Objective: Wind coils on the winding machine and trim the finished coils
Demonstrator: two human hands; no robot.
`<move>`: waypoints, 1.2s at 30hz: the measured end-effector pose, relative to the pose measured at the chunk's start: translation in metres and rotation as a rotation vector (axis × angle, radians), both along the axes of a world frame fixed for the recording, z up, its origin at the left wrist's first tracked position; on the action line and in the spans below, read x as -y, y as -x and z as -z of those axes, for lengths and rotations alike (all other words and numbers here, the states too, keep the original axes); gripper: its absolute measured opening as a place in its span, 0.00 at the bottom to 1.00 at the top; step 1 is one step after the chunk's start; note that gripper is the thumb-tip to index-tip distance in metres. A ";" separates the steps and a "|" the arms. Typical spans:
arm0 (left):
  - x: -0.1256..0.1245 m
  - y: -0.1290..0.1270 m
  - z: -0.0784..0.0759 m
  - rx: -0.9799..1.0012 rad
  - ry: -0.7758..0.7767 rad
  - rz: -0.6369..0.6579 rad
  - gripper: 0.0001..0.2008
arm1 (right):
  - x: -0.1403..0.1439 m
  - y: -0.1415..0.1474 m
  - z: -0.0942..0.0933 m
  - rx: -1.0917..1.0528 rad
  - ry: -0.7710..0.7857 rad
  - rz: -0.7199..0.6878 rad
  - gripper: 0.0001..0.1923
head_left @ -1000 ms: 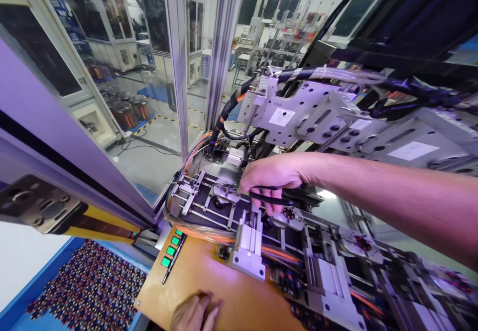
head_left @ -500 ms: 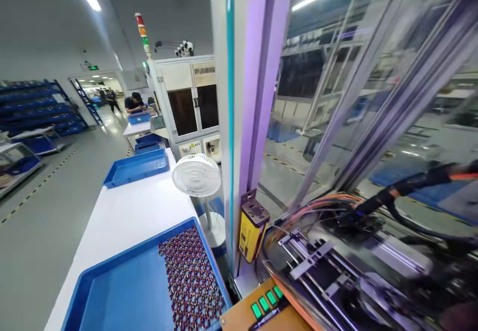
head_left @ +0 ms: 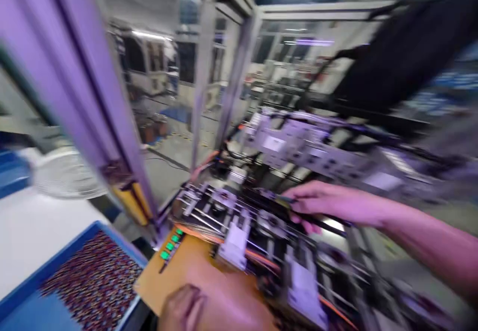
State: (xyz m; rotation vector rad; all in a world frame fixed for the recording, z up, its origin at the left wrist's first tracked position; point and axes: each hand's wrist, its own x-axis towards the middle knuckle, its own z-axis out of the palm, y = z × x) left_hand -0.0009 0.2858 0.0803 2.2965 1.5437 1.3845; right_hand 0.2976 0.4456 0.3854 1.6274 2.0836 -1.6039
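Observation:
The picture is blurred by head motion. My right hand (head_left: 321,202) reaches from the right over the machine's fixtures (head_left: 239,221) and is shut on a thin black tool (head_left: 317,221), its tip pointing left above the metal rails. My left hand (head_left: 182,307) rests at the bottom edge on the orange-brown panel (head_left: 209,276), fingers curled, holding nothing that I can see.
A row of green lit buttons (head_left: 170,246) sits on the panel's left corner. A blue tray (head_left: 56,281) with several small dark parts lies at lower left, a white fan (head_left: 67,174) behind it. Aluminium frame posts (head_left: 112,122) and glass panels enclose the machine.
The view swung left to the bench and fan, then back to the machine. My right hand with the tool now sits further right over the fixtures; my left hand stays on the panel.

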 end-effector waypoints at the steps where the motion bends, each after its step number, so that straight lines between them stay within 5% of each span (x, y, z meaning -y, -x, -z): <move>1: 0.004 -0.007 0.002 0.019 0.009 0.057 0.13 | 0.003 -0.014 0.002 0.004 0.037 0.042 0.15; 6: -0.009 -0.006 0.008 -0.017 0.037 0.184 0.09 | 0.005 -0.050 0.020 0.072 0.182 0.196 0.11; 17: -0.011 -0.001 0.016 -0.194 0.056 0.210 0.09 | -0.015 -0.042 0.051 0.208 0.333 0.118 0.10; 36: -0.014 -0.005 0.009 -0.205 0.021 0.223 0.08 | -0.017 -0.030 0.055 0.215 0.285 0.127 0.11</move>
